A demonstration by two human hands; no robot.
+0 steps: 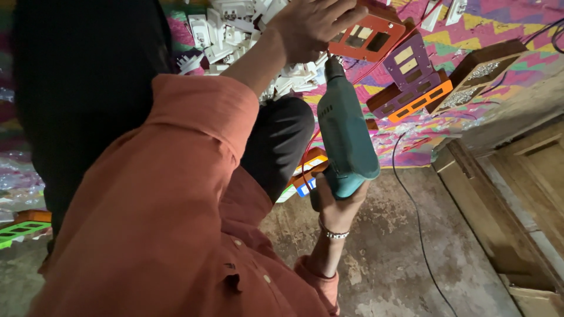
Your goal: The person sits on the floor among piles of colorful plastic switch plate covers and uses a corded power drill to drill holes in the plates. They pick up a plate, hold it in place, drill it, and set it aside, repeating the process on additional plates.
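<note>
My right hand (336,206) grips the handle of a teal electric drill (343,132), whose chuck points up toward an orange-red switch plate (370,36). My left hand (308,23) rests on that plate's left side, fingers spread over it. The plate has several rectangular cut-outs. An orange sleeve covers my left arm, and a beaded bracelet sits on my right wrist.
A pile of white switch parts (232,29) lies left of the plate on a colourful patterned cloth (499,26). Purple and orange plates (411,82) and a wooden box (479,73) lie to the right. A black cable (417,229) crosses the concrete floor. A green plate (20,230) lies far left.
</note>
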